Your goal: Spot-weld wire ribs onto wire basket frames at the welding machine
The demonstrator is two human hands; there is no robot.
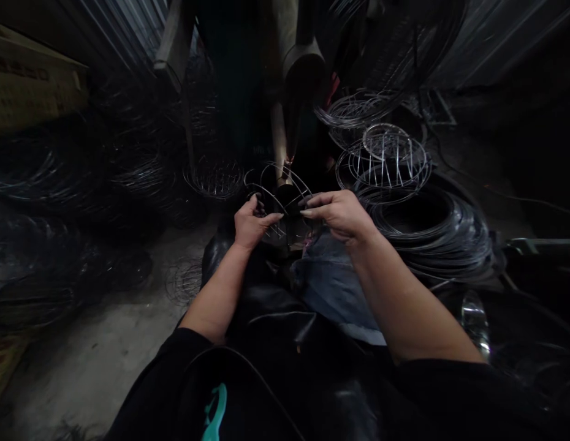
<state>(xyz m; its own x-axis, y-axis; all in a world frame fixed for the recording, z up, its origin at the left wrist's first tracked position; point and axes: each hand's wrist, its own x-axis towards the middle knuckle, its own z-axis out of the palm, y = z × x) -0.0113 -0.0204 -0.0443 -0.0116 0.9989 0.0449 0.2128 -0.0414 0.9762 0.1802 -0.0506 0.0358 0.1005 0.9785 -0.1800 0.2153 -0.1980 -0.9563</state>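
Both hands are out in front of my lap, at the lower tip of a machine's metal electrode [280,147]. My left hand [254,222] pinches a thin wire ring [271,190] at its left side. Fingers and thumb of my right hand [335,211] close on the ring's wire at the right. The ring leans around the electrode tip, where a small orange glow shows; dimness hides whether they touch. More thin wires cross below the ring, between my hands.
A wire rack [386,162] with parallel bars sits on the right, above a thick wire coil [450,233]. Another wire rack [216,177] stands left of my hands. Dark wire heaps [41,233] fill the left side, below a yellow carton [37,86].
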